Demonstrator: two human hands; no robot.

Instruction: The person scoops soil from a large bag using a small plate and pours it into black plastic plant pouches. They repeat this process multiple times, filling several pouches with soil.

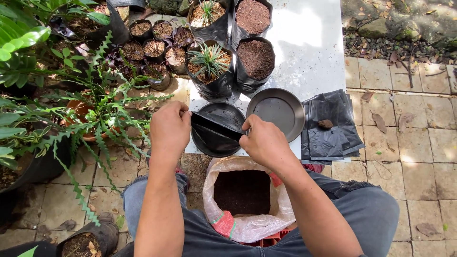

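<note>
My left hand (169, 129) and my right hand (264, 142) pinch the two sides of an empty black plastic grow bag (214, 130), pulling its mouth apart above a black round dish (223, 112). Just below the hands, between my knees, stands an open white sack of dark soil (243, 192). A second black round dish (278, 112) lies to the right of the first, both on a white sheet (309, 47).
A stack of flat black bags (331, 128) with a small stone on top lies at right. Filled black bags with soil (256, 59) and a spiky plant (209, 62) stand behind. Potted ferns (95, 112) crowd the left. Paving stones surround.
</note>
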